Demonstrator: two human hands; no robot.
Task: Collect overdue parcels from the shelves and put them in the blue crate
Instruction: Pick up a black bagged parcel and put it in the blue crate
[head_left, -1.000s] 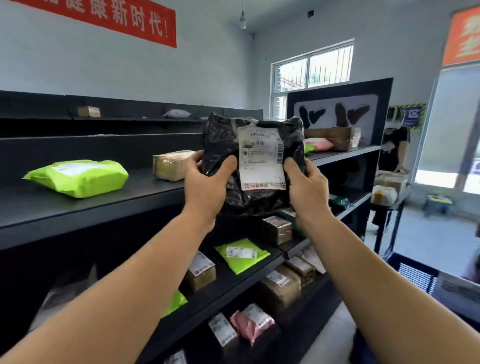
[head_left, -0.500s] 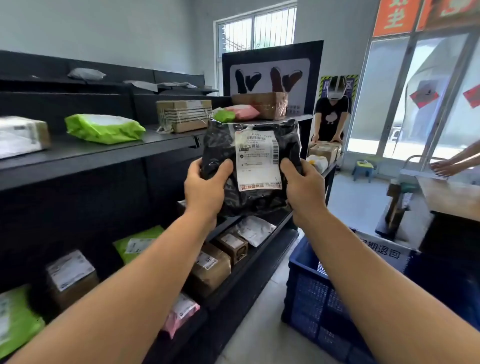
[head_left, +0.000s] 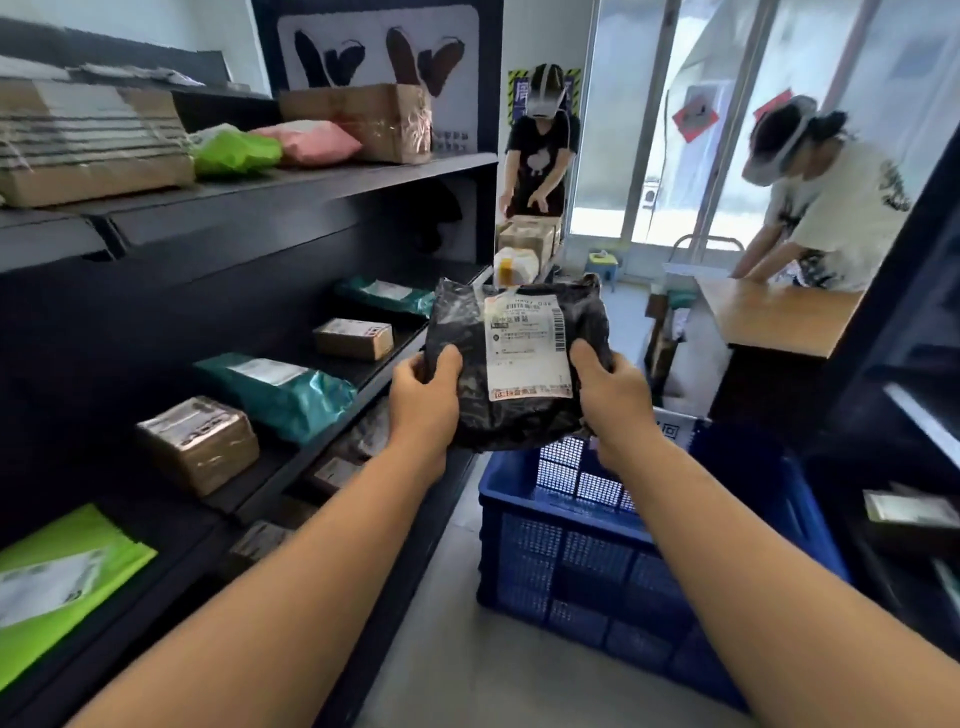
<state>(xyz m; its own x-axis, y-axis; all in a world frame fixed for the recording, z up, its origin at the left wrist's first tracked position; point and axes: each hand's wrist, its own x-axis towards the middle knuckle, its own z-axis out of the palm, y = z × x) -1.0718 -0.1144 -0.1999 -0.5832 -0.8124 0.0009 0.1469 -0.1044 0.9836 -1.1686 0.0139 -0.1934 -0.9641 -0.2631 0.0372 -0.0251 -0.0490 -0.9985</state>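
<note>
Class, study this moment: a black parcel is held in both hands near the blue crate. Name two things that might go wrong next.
1. The black parcel is held above the far edge of the blue crate; released here, it may land on the rim or outside it.
2. Both hands grip only its lower corners, so the soft bag could slip.

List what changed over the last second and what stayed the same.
The black plastic mailer bag with the white label came down from in front of the upper shelf and now hangs above the blue plastic crate, which has come into view. Unchanged: left hand and right hand still grip the bag's sides, label facing the camera.
</note>
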